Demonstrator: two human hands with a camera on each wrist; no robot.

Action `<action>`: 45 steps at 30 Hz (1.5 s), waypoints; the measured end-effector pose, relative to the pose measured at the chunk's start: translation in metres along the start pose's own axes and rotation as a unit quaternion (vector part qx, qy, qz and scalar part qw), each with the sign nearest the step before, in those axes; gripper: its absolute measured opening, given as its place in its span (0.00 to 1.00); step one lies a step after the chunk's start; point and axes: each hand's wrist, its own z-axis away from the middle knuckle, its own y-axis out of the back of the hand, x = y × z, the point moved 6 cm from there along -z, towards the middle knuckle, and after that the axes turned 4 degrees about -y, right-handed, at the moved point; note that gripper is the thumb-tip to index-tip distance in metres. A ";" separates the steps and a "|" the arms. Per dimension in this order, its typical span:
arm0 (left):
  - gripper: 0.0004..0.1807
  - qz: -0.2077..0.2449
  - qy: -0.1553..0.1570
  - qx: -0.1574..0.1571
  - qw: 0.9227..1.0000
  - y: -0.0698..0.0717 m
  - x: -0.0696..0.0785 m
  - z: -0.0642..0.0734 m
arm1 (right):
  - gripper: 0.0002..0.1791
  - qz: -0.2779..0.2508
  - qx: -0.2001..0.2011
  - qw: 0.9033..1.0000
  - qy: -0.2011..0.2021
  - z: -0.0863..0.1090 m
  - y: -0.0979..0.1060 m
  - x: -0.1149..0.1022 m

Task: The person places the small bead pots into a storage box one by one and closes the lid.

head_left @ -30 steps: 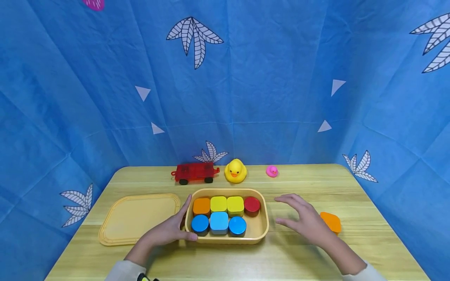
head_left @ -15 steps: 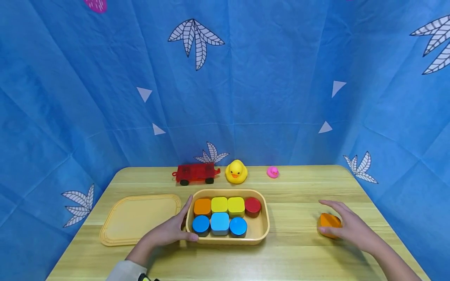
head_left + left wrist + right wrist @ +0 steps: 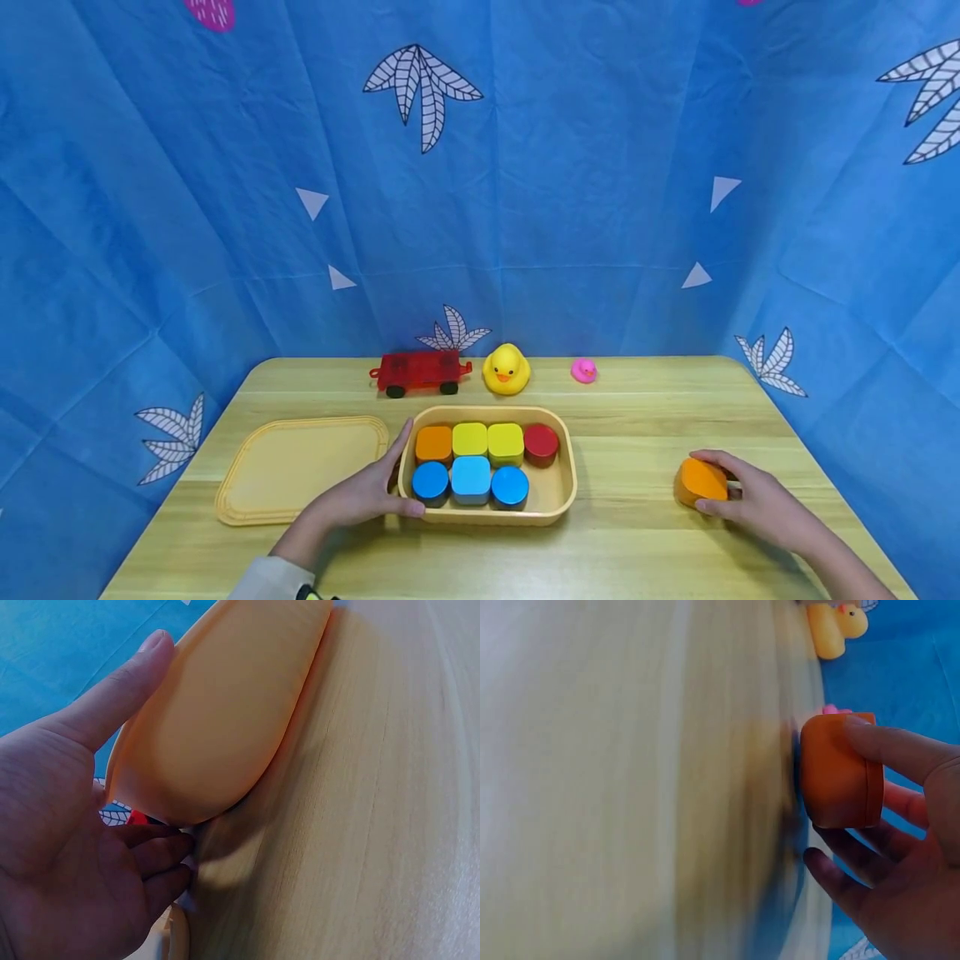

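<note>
My right hand (image 3: 761,500) pinches an orange rounded-square block (image 3: 701,482) between thumb and fingers at the right of the table. The right wrist view shows the thumb across the side of the orange block (image 3: 836,776), which has a seam near one end and hangs close over the wood. My left hand (image 3: 360,492) holds the left end of a yellow-tan box (image 3: 551,500), thumb at the near rim and forefinger along the far corner. Inside the box stand two blue round blocks (image 3: 510,485), a light blue square one (image 3: 471,477), two yellow (image 3: 506,442), one orange (image 3: 434,443) and one red (image 3: 541,443).
A matching flat lid (image 3: 303,471) lies left of the box. Along the back stand a red toy wagon (image 3: 420,372), a yellow rubber duck (image 3: 506,371) and a small pink duck (image 3: 584,371). Blue cloth (image 3: 570,183) hangs behind and beside the wooden table (image 3: 630,567).
My right hand has moved right, from beside the box to the orange block, and its fingers have closed on it. The left hand keeps its place at the box.
</note>
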 end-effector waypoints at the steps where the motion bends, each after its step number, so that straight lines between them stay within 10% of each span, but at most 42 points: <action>1: 0.68 0.000 -0.001 0.000 1.000 0.000 0.000 0.000 | 0.40 -0.005 0.000 1.000 -0.001 -0.001 -0.001 -0.003; 30: 0.68 -0.003 -0.010 -0.003 1.000 0.001 0.004 0.001 | 0.38 -0.011 0.003 0.994 0.112 -0.034 -0.049 -0.131; 45: 0.67 0.003 0.003 0.001 1.000 -0.001 0.004 0.000 | 0.36 0.023 -0.016 0.992 0.126 -0.047 -0.092 -0.157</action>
